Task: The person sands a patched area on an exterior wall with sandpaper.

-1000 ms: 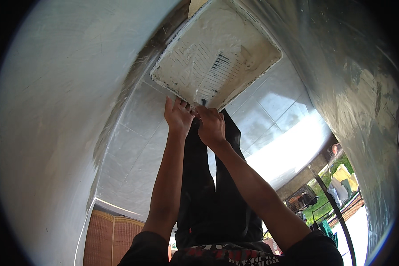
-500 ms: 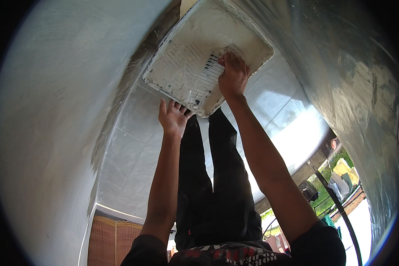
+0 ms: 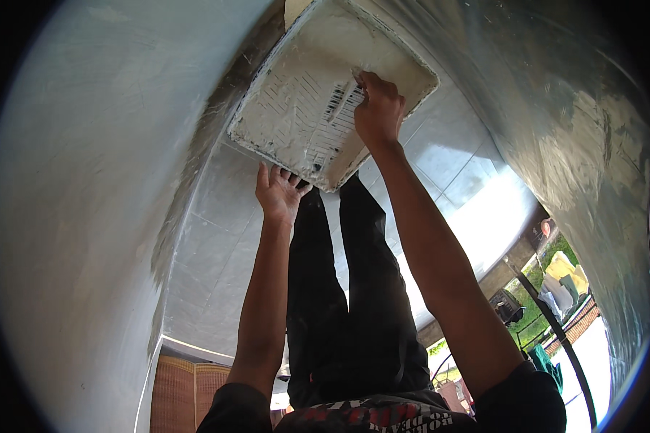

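**Q:** State the hand positions, taking the tray as landmark.

**A:** The tray (image 3: 325, 36) is ahead of the dark trousers (image 3: 321, 303), one corner pointing toward them. The left hand (image 3: 278, 200) is at its near-left edge, palm up, fingers spread; whether they bear weight cannot be told. The right hand (image 3: 380, 115) is over the ribbed area, fingertips pinched, apparently on a thin pale piece (image 3: 357, 74), mostly hidden.

**Q:** How should the ribbed area be worked?

**A:** Advisably, follow the ribs with light, even pressure. Support the near-left edge against tipping. Treat the pale residue (image 3: 278, 101) left of the ribs likewise.
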`<state>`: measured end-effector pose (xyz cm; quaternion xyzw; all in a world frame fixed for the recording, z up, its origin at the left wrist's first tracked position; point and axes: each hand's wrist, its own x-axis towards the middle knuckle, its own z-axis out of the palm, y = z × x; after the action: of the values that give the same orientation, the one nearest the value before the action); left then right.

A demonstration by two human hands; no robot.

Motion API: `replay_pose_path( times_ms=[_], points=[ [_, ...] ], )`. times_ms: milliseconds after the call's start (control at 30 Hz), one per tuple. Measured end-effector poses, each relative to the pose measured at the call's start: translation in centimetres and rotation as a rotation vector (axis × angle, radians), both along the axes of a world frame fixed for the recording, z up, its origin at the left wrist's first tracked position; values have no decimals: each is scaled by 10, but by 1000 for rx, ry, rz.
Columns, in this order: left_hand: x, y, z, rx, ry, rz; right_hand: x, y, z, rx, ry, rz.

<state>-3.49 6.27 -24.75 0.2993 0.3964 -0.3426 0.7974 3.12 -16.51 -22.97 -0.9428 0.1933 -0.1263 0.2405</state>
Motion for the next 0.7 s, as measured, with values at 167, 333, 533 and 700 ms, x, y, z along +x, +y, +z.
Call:
replay_pose_path(
  times_ms=[167,333,533,700],
  points=[
    [-2,-2,-3,37,-4,-37,-27,35,-27,-104,106,19],
    [-2,2,-4,70,0,-52,-87,89,-10,-18,147,98],
    [-12,20,-35,97,-111,-127,-72,53,14,498,440,143],
    [-12,14,-44,166,-84,-132,-59,6,15,1021,308,-107]
  ],
)
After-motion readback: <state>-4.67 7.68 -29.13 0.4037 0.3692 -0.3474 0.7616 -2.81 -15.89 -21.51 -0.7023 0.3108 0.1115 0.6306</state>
